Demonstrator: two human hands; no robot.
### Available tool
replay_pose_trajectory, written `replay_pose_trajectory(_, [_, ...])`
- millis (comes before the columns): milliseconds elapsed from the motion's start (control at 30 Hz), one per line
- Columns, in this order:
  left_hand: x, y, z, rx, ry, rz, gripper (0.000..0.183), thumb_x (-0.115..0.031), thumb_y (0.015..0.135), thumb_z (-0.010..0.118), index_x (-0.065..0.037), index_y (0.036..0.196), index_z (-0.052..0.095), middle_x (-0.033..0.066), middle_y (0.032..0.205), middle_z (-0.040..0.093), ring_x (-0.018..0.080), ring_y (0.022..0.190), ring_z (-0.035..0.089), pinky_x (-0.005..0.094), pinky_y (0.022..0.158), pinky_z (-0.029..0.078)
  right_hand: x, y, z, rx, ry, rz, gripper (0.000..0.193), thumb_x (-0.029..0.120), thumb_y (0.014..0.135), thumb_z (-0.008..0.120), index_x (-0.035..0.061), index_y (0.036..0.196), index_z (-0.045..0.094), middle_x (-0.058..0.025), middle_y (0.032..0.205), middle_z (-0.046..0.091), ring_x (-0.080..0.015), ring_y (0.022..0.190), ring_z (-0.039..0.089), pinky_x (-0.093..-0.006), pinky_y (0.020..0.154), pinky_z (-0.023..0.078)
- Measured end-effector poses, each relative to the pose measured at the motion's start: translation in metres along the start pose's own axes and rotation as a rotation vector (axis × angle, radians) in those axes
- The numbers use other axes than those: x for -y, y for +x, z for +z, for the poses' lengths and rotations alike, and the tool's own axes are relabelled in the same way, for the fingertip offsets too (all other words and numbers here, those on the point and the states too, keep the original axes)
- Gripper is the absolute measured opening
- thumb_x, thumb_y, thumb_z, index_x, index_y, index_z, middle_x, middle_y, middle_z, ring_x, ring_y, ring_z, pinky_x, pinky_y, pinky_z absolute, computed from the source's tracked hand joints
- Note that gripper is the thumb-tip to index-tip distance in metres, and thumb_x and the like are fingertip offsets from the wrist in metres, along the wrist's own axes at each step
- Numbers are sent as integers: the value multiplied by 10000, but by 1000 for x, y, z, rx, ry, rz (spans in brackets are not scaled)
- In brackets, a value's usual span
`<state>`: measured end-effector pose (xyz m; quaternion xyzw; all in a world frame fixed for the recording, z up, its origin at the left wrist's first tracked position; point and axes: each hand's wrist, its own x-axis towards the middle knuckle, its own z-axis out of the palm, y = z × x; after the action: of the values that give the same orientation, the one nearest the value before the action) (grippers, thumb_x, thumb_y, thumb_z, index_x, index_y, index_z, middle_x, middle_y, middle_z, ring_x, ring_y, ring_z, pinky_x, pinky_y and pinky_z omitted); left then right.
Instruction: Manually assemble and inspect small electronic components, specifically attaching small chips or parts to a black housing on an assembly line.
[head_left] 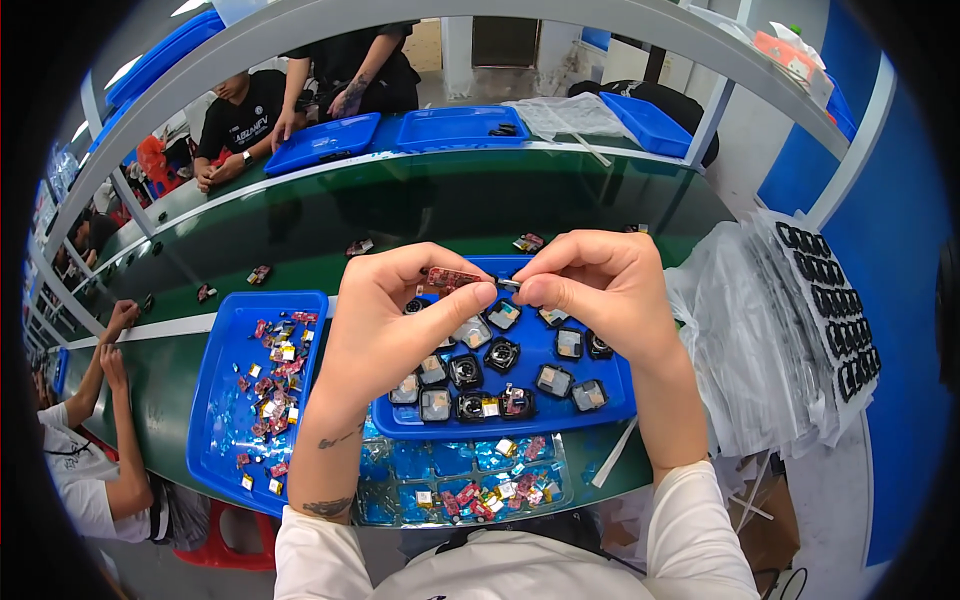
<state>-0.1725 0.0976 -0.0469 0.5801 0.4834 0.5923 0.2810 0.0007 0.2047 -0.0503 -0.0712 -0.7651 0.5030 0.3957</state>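
My left hand (395, 315) pinches a small red circuit board (452, 279) between thumb and fingers. Close beside it, my right hand (605, 290) is closed in a pinch on a small dark and silvery piece (509, 284) whose kind I cannot make out. Both hands are raised over a blue tray (600, 415). In that tray lie several square black watch cases, some with grey inner faces such as this watch case (553, 380), others with a round dark part such as this watch case (502, 354). The wrists hide part of the tray.
A second blue tray (215, 400) on the left holds red boards and small batteries. A clear compartment tray (385, 500) with similar parts lies nearest me. Beyond runs a green conveyor belt (440, 205) with scattered boards. Stacked plastic sheets (735, 330) stand right. Other people work left and across.
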Motion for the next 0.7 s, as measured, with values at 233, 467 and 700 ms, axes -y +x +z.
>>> replay_pose_trajectory(233, [6, 0, -2, 66, -133, -2, 118, -54, 803, 703, 30, 881, 675, 54, 772, 662, 70, 703, 602, 194, 636, 481, -2, -2, 7, -5, 215, 36, 150, 110, 858, 665, -40, 857, 652, -76, 762, 665, -91, 712, 639, -211, 648, 523])
replay_pose_trajectory(467, [8, 2, -2, 110, -196, -15, 110, -62, 808, 699, 28, 866, 672, 55, 764, 658, 67, 700, 602, 200, 626, 486, -7, -2, 8, 88, 328, 115, 159, 133, 887, 635, -25, 873, 637, -50, 770, 647, -73, 704, 617, -195, 634, 499])
replay_pose_trajectory(700, [6, 1, -4, 19, -153, -66, 93, -70, 805, 700, 9, 848, 678, 43, 741, 660, 63, 671, 606, 193, 609, 487, -5, 0, 7, 38, 249, 21, 133, 126, 878, 627, -2, 846, 633, -52, 797, 639, -104, 708, 633, -207, 632, 498])
